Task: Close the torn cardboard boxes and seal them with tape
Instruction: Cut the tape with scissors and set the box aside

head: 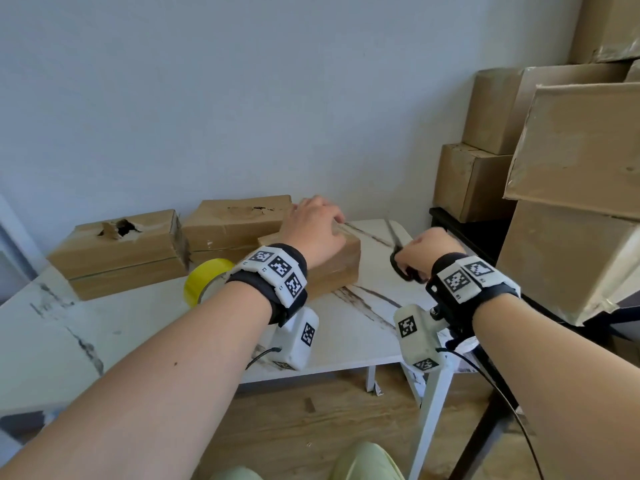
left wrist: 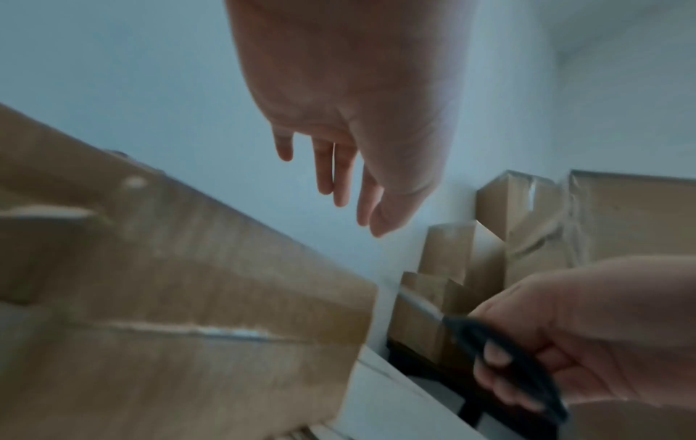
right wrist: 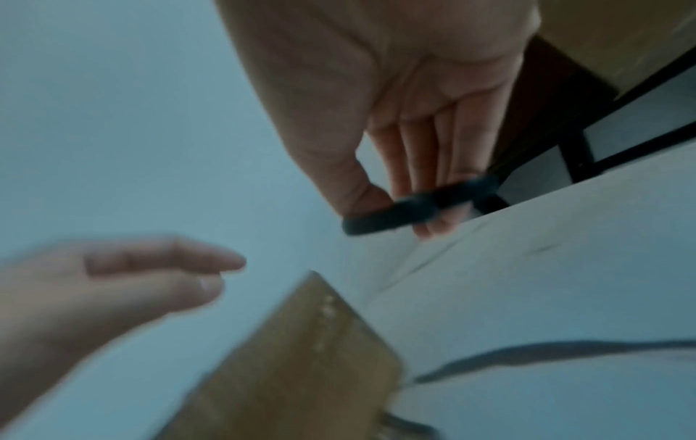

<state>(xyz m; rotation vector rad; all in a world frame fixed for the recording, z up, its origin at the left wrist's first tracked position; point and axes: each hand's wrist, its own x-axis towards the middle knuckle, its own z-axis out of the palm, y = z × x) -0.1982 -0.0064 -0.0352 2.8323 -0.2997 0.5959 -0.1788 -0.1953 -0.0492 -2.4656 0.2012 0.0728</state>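
Note:
Three brown cardboard boxes lie on the white marble table (head: 138, 327). The left box (head: 117, 251) has a torn hole in its top, and the middle box (head: 239, 220) is torn along its top. My left hand (head: 317, 223) hovers over the small front box (head: 337, 268) with its fingers (left wrist: 341, 178) hanging relaxed and holding nothing. My right hand (head: 420, 249) grips black-handled scissors (head: 398, 247) to the right of that box, blades pointing away. Its fingers pass through the handle loops (right wrist: 414, 205). A yellow tape roll (head: 204, 282) stands behind my left wrist.
A stack of large cardboard boxes (head: 571, 202) rises at the right on a dark stand (head: 460, 233), close to my right hand. The wall runs right behind the table. The table's front edge (head: 346, 367) is near my wrists, with wooden floor below.

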